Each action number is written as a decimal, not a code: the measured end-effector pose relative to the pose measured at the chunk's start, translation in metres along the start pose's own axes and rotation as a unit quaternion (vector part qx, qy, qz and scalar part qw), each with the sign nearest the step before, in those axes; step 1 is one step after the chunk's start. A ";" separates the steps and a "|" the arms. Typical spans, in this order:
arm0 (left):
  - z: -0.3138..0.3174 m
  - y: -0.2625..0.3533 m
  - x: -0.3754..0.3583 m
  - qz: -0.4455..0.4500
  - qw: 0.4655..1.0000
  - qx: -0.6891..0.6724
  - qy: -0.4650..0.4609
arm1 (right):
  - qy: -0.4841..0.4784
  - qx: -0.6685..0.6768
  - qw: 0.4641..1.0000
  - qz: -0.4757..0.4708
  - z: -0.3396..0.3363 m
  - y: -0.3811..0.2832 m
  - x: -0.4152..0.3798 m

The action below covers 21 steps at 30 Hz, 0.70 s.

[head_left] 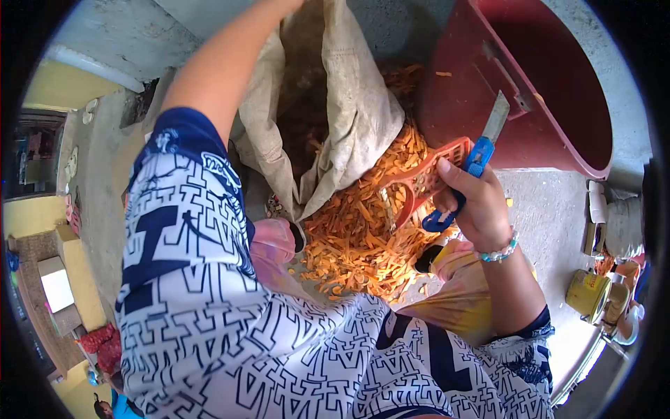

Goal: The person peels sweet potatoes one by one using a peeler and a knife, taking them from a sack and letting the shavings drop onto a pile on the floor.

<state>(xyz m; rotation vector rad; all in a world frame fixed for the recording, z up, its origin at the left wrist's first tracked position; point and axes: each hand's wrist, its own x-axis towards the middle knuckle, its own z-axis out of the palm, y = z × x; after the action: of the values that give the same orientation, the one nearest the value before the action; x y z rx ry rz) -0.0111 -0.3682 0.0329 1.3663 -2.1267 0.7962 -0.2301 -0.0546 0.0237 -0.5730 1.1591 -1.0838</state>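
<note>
My right hand (pixel 478 202), wearing a beaded bracelet, is closed round a blue utility knife (pixel 477 155) with its blade out, pointing up. The same hand also grips an orange perforated plastic scoop (pixel 427 174), which hangs over a heap of orange chips (pixel 356 230) on the floor. Upward past the frame's top edge reaches my left arm (pixel 237 70), beside the mouth of a pale woven sack (pixel 356 98); the hand itself is cut off. The sack's flaps hang apart, and its inside is dark. Chips lie against its lower edge.
A large dark red tub (pixel 460 91) stands tilted behind my right hand. Toward the right are a yellow can (pixel 587 293) and several containers. A red mesh bag (pixel 103 346) lies far left, and a person in blue (pixel 122 405) shows at the lower left corner.
</note>
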 end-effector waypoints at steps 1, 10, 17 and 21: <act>0.018 0.001 -0.026 0.046 0.996 0.037 0.070 | -0.001 -0.001 1.000 0.003 0.000 0.001 0.003; 0.064 -0.017 -0.289 0.123 0.890 -0.180 -0.401 | -0.307 -0.331 0.892 -0.013 0.053 0.079 0.132; 0.058 -0.033 -0.328 0.313 0.649 0.150 -0.677 | -0.129 -0.309 0.941 0.037 0.054 0.206 0.300; 0.038 -0.043 -0.350 0.164 0.546 0.130 -0.811 | -0.083 -0.320 0.938 0.103 -0.080 0.190 0.306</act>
<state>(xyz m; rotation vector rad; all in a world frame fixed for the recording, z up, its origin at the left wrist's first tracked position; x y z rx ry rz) 0.1587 -0.1858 -0.2196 2.3299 -3.7525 -0.5963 -0.2283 -0.2393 -0.2960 -1.0005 1.3848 -0.4494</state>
